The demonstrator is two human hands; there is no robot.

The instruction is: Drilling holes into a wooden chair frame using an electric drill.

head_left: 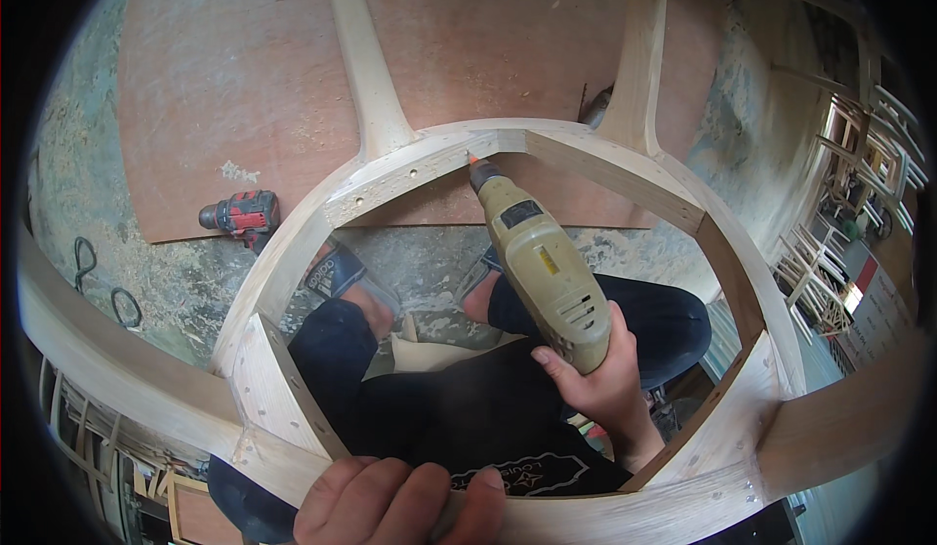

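Observation:
A round wooden frame (293, 252), perhaps of a chair, with pale legs rising from its rim, lies across my lap. My right hand (615, 379) is wrapped round the handle of a beige corded-style power drill (551, 277), reaching up through the ring's opening. The drill's orange-tipped end (474, 160) meets the inner face of the far inner rail (425, 172), which has several drilled holes. My left hand (400, 506) is closed over the near rim at the lower edge, fingers curled on top. The drill's trigger is hidden by my right hand.
A red and black cordless drill (244, 215) lies at the left on a brown plywood sheet (234, 67) with sawdust. A dark looped cord (88, 262) is on the stained floor. Stacked wooden chair parts (820, 262) stand at the right, more wood pieces (195, 506) at the lower left.

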